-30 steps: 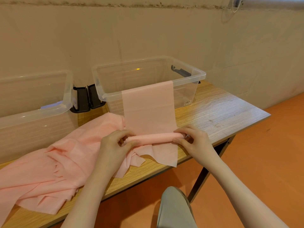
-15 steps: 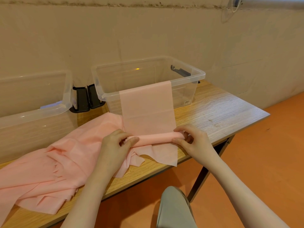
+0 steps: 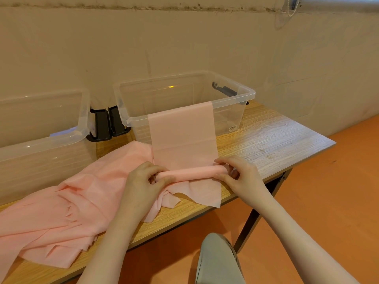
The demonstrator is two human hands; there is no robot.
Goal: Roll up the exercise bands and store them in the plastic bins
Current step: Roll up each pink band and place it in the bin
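You've got one pink band (image 3: 183,138) part-rolled on the table near the front edge. The roll (image 3: 190,173) lies left-right, parallel to that edge, and the unrolled length runs straight away from you, up the wall of the right clear bin (image 3: 244,111) and over its near rim. A loose tail of pink sticks out under the roll toward you. Your left hand (image 3: 141,185) pinches the roll's left end, fingers curled round it; your right hand (image 3: 240,177) pinches the right end the same way. The right bin sits just behind the roll; apart from the draped band end I can't tell of any contents. The left clear bin (image 3: 41,124) is beside it, a pale strip on its rim, contents unclear. Black latch handles (image 3: 108,124) hang between the two bins. A heap of more pink bands (image 3: 61,203) is spread on the table's left, touching the roll. Wood-grain table (image 3: 276,140), metal legs, beige wall behind, orange floor (image 3: 338,201).
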